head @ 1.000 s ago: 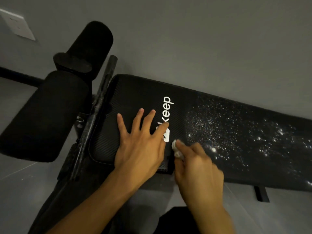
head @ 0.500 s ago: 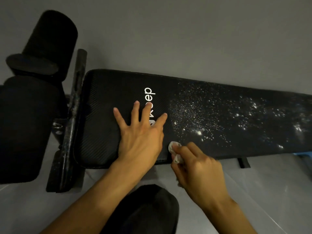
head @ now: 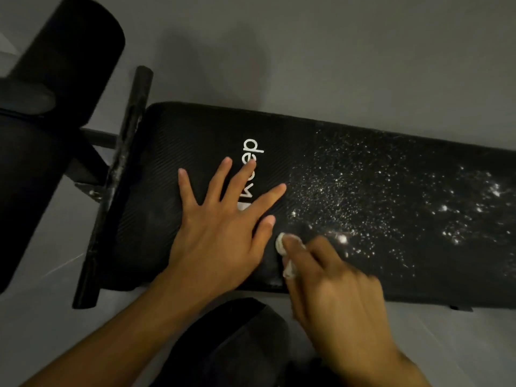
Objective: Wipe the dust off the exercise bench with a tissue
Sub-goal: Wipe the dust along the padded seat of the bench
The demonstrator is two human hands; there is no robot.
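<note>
A black padded exercise bench [head: 195,135] with a white logo runs from the left middle to the right edge. White dust specks [head: 363,191] cover its right half; the left half looks clean. My left hand [head: 223,227] lies flat on the pad with fingers spread, partly over the logo. Beside it, my right hand [head: 335,289] grips a small crumpled white tissue [head: 282,244] and presses it on the pad near the front edge, at the left border of the dust.
Two black foam rollers [head: 69,51] and a black metal bar [head: 117,177] stand at the bench's left end. A dark rounded object [head: 231,339] sits below the bench's front edge between my arms. Grey floor surrounds the bench.
The view has shifted, so the bench sits a little higher and further right in frame. My right hand with the tissue has moved up from the front edge onto the pad. My left hand stays flat.
</note>
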